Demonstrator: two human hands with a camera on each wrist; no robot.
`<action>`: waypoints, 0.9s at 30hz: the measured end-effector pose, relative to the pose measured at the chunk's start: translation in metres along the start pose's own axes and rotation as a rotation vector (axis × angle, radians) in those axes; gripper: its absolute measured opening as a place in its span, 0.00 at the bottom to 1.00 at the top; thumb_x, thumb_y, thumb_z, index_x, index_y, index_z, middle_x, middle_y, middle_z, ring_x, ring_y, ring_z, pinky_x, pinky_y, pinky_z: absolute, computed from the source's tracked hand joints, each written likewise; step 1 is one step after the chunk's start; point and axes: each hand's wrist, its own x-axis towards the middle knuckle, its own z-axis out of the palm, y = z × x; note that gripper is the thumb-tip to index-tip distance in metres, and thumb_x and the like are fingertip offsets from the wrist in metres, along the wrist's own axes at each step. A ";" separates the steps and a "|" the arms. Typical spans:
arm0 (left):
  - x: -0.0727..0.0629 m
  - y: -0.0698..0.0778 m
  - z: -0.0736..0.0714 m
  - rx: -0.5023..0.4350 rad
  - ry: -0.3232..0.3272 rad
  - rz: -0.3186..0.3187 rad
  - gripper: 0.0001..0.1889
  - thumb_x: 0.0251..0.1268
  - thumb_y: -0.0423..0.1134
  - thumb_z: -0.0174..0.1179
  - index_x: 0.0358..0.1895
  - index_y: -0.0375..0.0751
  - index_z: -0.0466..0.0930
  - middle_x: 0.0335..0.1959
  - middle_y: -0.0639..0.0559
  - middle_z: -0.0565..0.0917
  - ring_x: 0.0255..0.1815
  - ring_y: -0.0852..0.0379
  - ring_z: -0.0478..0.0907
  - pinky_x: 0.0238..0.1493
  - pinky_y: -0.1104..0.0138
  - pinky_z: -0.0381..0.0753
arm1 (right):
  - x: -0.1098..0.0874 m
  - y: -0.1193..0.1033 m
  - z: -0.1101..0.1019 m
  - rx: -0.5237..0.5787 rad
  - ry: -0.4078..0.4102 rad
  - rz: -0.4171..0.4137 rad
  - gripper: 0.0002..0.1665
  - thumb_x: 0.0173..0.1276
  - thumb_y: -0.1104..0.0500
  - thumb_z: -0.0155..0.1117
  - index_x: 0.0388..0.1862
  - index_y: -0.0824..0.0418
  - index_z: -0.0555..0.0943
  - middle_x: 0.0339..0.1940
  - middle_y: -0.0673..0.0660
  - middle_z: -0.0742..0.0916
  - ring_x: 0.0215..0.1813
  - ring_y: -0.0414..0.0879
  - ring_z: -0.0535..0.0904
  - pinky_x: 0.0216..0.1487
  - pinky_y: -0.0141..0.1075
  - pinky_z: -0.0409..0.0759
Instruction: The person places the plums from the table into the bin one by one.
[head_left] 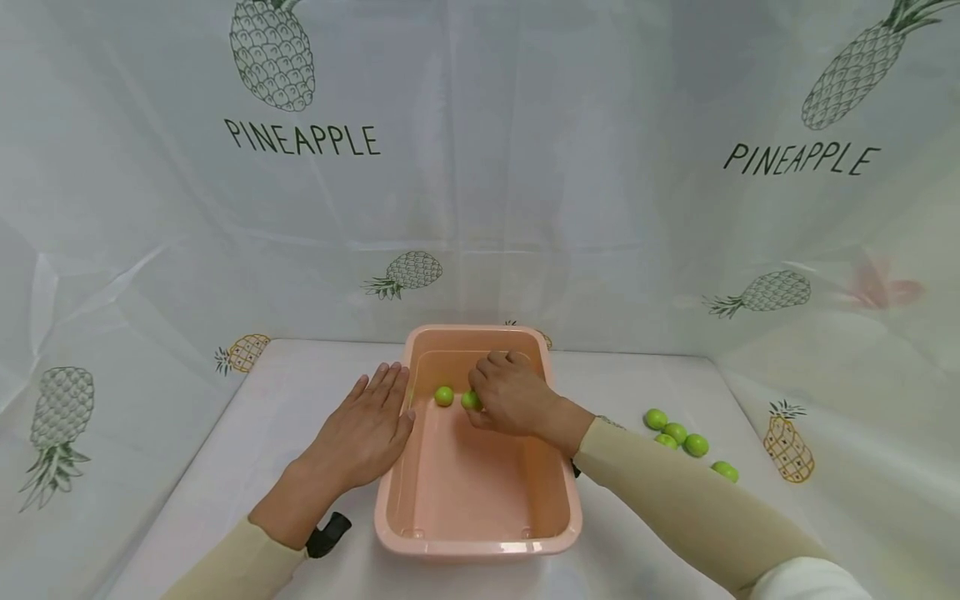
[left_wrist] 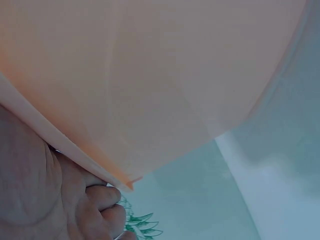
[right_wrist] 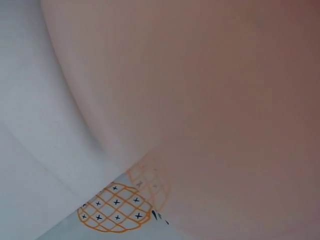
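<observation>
1. Head: we watch the right hand pinch a lime inside the tub, a second lime just beside it. The left hand lies straight-fingered at the left rim; five limes sit right, on the table.
2. Left wrist: we catch the left hand against the tub's rim.
3. Right wrist: we get the tub and a pineapple print; the grip, we can't tell here.

The table bears a pink basin and 5 green balls.

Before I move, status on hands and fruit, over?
Right fingers gripping green fruit inside tub; left fingers straight along tub rim. Second fruit alongside. Right sleeve partly hides some table fruits.
</observation>
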 end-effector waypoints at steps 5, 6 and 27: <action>0.000 0.000 0.000 -0.005 -0.002 0.004 0.34 0.86 0.47 0.45 0.82 0.26 0.56 0.83 0.31 0.61 0.85 0.35 0.55 0.83 0.41 0.57 | -0.001 -0.002 0.002 -0.083 -0.001 -0.043 0.20 0.72 0.39 0.62 0.29 0.51 0.74 0.27 0.47 0.74 0.32 0.44 0.67 0.35 0.36 0.55; 0.000 0.000 0.000 -0.008 -0.002 0.005 0.34 0.86 0.47 0.45 0.82 0.26 0.56 0.83 0.31 0.61 0.85 0.35 0.55 0.83 0.41 0.56 | -0.001 -0.002 0.002 -0.094 0.001 -0.049 0.20 0.72 0.40 0.62 0.29 0.51 0.74 0.27 0.47 0.74 0.32 0.44 0.67 0.35 0.36 0.55; 0.000 0.001 0.000 -0.020 -0.001 0.001 0.34 0.86 0.46 0.46 0.82 0.25 0.55 0.83 0.30 0.60 0.85 0.34 0.55 0.83 0.41 0.57 | -0.001 -0.002 0.000 -0.052 -0.091 -0.021 0.18 0.71 0.43 0.68 0.36 0.55 0.77 0.34 0.50 0.80 0.38 0.47 0.71 0.40 0.40 0.70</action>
